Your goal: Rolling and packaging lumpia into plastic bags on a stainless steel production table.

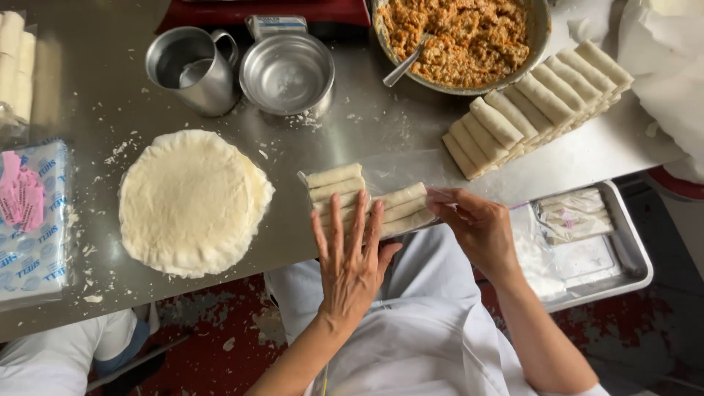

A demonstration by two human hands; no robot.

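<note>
Pale rolled pastries point(367, 202) | row | clear bag point(396, 172) | hands point(352, 260) flat atop

so by my count: two bare hands, the left hand point(350, 258) and the right hand point(480, 231). one round stack of pale dough wrappers point(192, 202). one steel mug point(192, 67), one shallow round steel bowl point(287, 73), one big metal bowl of orange-brown filling point(462, 40) with one spoon point(405, 67) in it. roughly six pale rolls in the clear plastic bag point(367, 199), and about ten more rolled ones stacked in a row point(535, 103). one steel tray point(623, 249).
</note>
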